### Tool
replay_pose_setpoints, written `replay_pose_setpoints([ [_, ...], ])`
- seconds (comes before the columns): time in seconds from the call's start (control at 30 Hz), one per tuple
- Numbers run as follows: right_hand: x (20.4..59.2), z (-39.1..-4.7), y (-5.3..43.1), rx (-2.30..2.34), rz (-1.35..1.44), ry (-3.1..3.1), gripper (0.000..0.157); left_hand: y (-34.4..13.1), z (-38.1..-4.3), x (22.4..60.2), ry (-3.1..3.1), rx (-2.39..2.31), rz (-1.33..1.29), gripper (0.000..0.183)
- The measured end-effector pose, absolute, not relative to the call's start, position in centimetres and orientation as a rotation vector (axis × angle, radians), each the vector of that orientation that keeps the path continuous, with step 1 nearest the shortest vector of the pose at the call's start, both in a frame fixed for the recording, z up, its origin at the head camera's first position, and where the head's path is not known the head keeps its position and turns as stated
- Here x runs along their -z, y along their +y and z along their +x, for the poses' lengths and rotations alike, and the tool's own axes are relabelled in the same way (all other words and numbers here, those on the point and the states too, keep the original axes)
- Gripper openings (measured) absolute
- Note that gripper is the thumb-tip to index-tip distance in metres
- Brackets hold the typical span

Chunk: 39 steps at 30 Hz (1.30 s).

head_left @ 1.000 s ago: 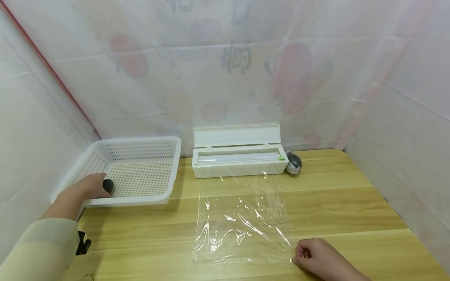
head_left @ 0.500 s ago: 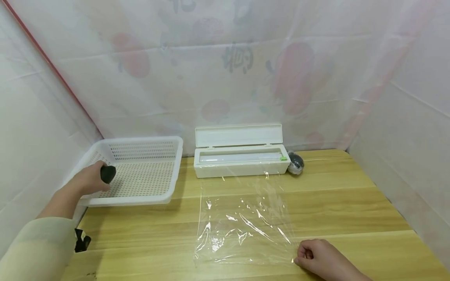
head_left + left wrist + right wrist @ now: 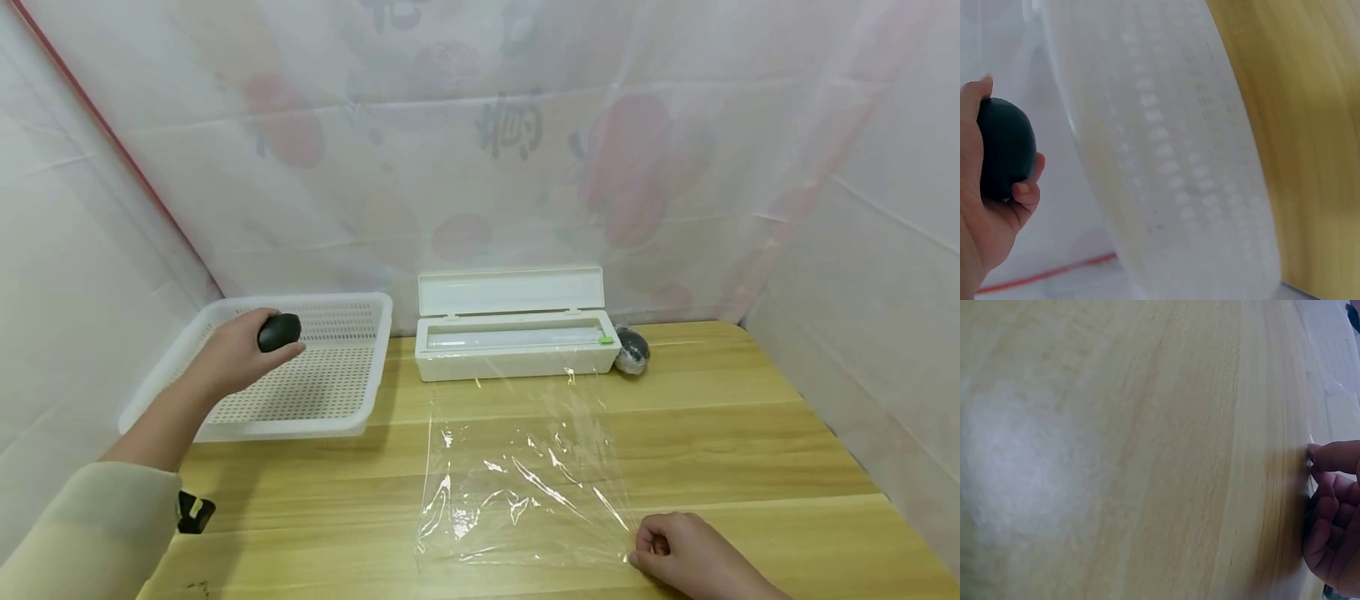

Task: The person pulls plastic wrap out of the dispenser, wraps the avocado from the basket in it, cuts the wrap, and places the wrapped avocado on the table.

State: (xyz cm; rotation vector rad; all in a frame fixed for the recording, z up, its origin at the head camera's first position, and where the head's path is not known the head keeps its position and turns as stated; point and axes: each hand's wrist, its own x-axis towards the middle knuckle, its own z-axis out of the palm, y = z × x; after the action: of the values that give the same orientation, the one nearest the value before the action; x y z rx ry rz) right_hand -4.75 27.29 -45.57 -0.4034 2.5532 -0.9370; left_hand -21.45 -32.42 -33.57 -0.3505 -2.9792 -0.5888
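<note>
In the head view my left hand (image 3: 238,350) grips a dark green, egg-shaped avocado (image 3: 279,332) above the white plastic basket (image 3: 288,429). The left wrist view has the same avocado (image 3: 1007,150) between thumb and fingers, beside the blurred basket wall. At the lower right, my right hand (image 3: 686,550) pinches the near right corner of a sheet of cling film (image 3: 517,492). This clear sheet lies over the wooden table and runs back to the white film dispenser box (image 3: 517,365), whose lid stands up. The right wrist view shows the right hand (image 3: 1335,519) low at the tabletop.
A dark round thing wrapped in film (image 3: 632,350) rests against the right end of the dispenser box. The wooden table (image 3: 750,442) ends at pale fabric walls (image 3: 480,183) behind and at the sides. A black strap piece (image 3: 196,512) shows by the left sleeve.
My left hand has lifted the avocado up from inside the basket and moved it to the right. The right hand stays at the film's corner.
</note>
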Motion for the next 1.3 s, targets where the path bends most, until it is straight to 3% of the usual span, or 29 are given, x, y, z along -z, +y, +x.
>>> replay_pose_setpoints([
  [0.2,45.6,-4.7,27.4,0.943,-0.408,2.55,0.022,-29.3,-20.1,32.6,-2.879,0.592,-0.449,0.055],
  [0.6,45.8,-4.6,27.5,0.932,-0.39,2.551,0.02,-19.9,-16.6,32.6,-2.795,0.573,-0.772,0.059],
  [1.3,45.9,-4.8,27.4,0.958,-0.412,2.566,0.017,-8.0,-13.7,39.7,-2.887,0.48,-1.156,0.065],
])
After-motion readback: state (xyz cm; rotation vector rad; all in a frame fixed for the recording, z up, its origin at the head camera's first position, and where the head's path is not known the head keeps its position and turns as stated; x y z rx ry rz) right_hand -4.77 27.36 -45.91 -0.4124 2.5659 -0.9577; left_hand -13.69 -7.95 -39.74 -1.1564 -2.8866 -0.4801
